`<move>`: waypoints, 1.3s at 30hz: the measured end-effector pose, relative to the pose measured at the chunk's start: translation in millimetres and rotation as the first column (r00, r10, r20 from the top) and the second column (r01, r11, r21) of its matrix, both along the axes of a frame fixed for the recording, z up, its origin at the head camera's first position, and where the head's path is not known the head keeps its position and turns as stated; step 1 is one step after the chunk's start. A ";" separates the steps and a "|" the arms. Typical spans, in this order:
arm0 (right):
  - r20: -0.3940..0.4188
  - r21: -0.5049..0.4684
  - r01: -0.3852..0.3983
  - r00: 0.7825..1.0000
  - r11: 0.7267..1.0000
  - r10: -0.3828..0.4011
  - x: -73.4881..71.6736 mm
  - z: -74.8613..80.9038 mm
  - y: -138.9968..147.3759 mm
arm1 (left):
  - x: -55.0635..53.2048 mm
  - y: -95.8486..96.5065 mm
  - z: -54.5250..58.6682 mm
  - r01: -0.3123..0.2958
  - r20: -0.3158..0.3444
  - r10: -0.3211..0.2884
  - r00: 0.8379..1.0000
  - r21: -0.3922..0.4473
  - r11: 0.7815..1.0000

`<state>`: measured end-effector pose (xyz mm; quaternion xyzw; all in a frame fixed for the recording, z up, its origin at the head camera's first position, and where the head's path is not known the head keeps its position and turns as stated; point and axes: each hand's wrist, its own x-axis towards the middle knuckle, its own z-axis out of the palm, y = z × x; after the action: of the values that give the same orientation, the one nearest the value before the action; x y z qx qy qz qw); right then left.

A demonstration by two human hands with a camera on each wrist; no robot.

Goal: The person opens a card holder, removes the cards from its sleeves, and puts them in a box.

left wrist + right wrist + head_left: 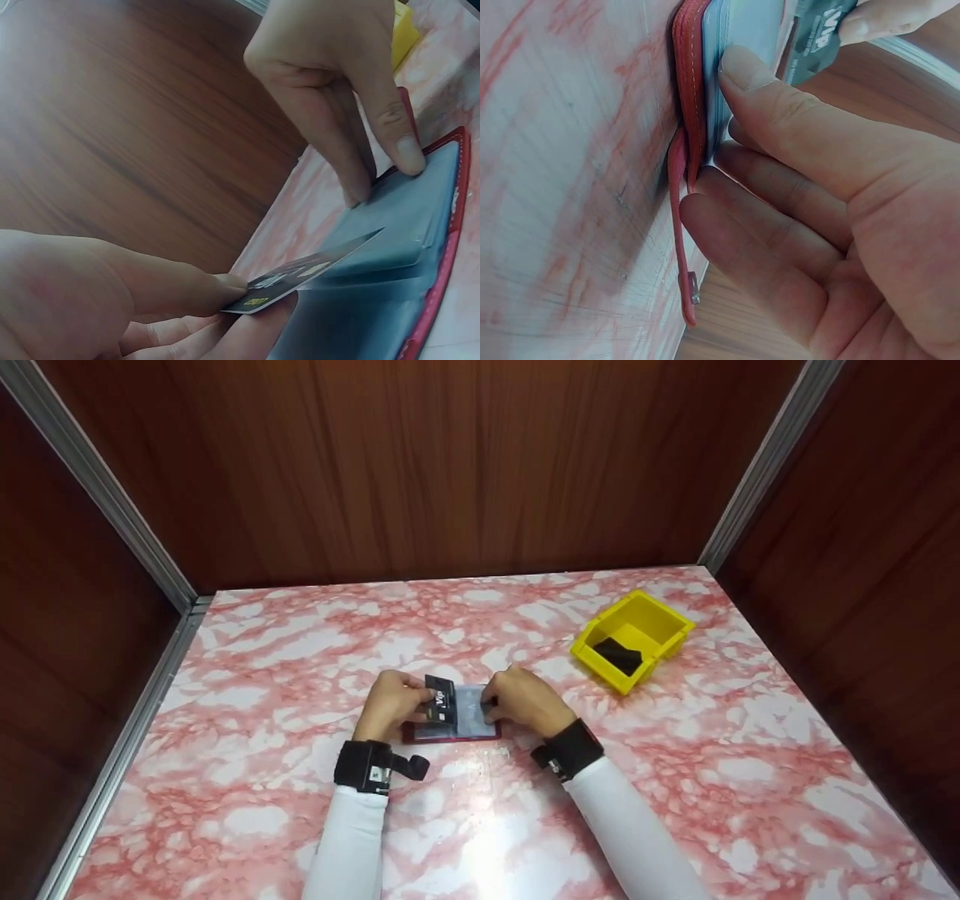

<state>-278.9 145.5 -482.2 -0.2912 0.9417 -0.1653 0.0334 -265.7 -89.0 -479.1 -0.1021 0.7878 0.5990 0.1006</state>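
A red card holder (pixel 442 740) with clear plastic sleeves (pixel 474 712) lies spread on the table in front of the person. My left hand (pixel 392 701) pinches a black card (pixel 441 701) printed "VIP" between thumb and fingers. In the left wrist view the card (pixel 304 274) is tilted, its far edge close over the sleeves (pixel 367 247). At the holder's right side, my right hand (pixel 525 699) grips the sleeves' edge, thumb on top. The right wrist view shows the holder's red stitched edge (pixel 691 82) and a red strap (pixel 676 225) with a metal snap below the fingers.
A yellow bin (pixel 667 649) stands at the back right, with a black item (pixel 619 656) inside. The table (pixel 300 645) has a red and white marbled top. Brown wood-grain panels (pixel 450 472) rise behind it and at both sides.
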 end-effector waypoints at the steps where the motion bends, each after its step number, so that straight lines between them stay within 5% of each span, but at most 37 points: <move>1: -0.001 -0.001 -0.001 1.000 1.000 0.001 0.1 0.1 0.1 | -0.5 -1.0 0.6 0.003 -0.004 -0.003 1.000 0.004 1.000; 11: -0.033 0.006 -0.016 0.999 1.000 0.016 -0.1 -1.5 1.1 | -3.5 0.6 0.7 0.057 -0.032 -0.055 0.998 0.076 0.995; 30: 0.089 -0.011 0.021 0.996 1.000 -0.020 -0.3 5.2 3.1 | -3.7 12.5 -0.3 0.050 -0.087 -0.040 0.995 0.123 0.991; 39: 0.158 -0.126 0.063 0.987 0.990 -0.043 1.2 22.8 7.0 | -4.3 15.4 5.1 0.070 -0.202 -0.034 0.979 0.172 0.983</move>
<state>-277.7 152.4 -459.4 -0.2540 0.9308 -0.2495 0.0828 -270.0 -73.6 -474.0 -0.0119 0.7396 0.6713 0.0462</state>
